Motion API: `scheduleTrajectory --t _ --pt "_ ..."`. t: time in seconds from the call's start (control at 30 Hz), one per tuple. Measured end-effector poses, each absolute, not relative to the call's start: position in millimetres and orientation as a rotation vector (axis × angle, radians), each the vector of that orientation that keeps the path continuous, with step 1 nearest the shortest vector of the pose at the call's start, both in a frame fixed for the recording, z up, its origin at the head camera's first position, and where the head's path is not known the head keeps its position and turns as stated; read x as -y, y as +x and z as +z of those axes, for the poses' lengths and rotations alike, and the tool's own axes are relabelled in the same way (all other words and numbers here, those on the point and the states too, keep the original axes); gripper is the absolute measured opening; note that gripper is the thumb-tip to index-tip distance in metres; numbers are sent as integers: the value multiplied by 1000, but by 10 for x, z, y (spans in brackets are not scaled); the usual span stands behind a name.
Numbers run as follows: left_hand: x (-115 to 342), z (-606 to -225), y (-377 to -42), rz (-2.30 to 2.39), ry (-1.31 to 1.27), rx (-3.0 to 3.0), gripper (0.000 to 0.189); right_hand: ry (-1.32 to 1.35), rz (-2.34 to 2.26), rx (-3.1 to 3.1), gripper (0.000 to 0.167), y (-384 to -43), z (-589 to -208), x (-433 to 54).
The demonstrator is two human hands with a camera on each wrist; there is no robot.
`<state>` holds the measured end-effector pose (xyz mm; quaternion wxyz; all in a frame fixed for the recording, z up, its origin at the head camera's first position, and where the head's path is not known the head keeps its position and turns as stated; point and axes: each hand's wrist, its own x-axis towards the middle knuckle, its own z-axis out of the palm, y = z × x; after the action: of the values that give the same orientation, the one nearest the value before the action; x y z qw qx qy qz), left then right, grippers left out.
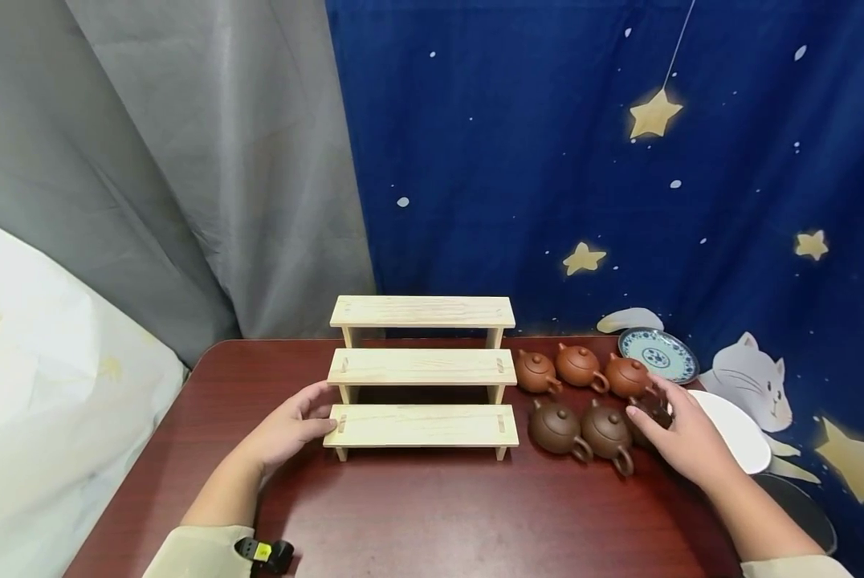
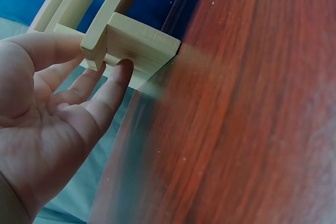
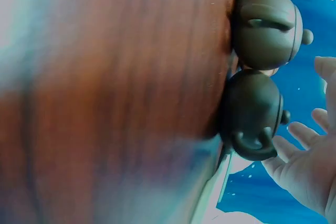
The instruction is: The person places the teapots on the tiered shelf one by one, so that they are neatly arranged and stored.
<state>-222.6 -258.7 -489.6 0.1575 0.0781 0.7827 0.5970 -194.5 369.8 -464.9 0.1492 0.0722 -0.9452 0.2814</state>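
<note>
A three-step pale wooden display stand (image 1: 422, 367) rises at mid-table. My left hand (image 1: 292, 429) holds the left end of its lowest step, thumb on the plank's edge and fingers by the side leg (image 2: 144, 40). My right hand (image 1: 688, 437), fingers spread, reaches over the rightmost dark brown teapot (image 3: 252, 108), which it partly hides in the head view. In the right wrist view its fingertips stand beside that pot's lid knob. Two more dark teapots, one (image 1: 605, 431) next to it and another (image 1: 556, 428) nearer the stand, share the front row.
Three reddish-brown teapots, left (image 1: 535, 372), middle (image 1: 579, 365) and right (image 1: 627, 376), form the back row. A blue-patterned plate (image 1: 658, 354) is at the back right, with a white plate (image 1: 739, 433) and a black round dish (image 1: 800, 510) along the right edge. Curtains (image 1: 490, 160) hang behind.
</note>
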Motion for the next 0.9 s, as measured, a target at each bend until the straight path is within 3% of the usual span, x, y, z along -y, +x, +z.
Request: scheduleTrajectory --t 0.9 --pt "2642 -4992 -2192 1824 296 -2028 85 43 713 2992 87 -1876 -4744 -3908"
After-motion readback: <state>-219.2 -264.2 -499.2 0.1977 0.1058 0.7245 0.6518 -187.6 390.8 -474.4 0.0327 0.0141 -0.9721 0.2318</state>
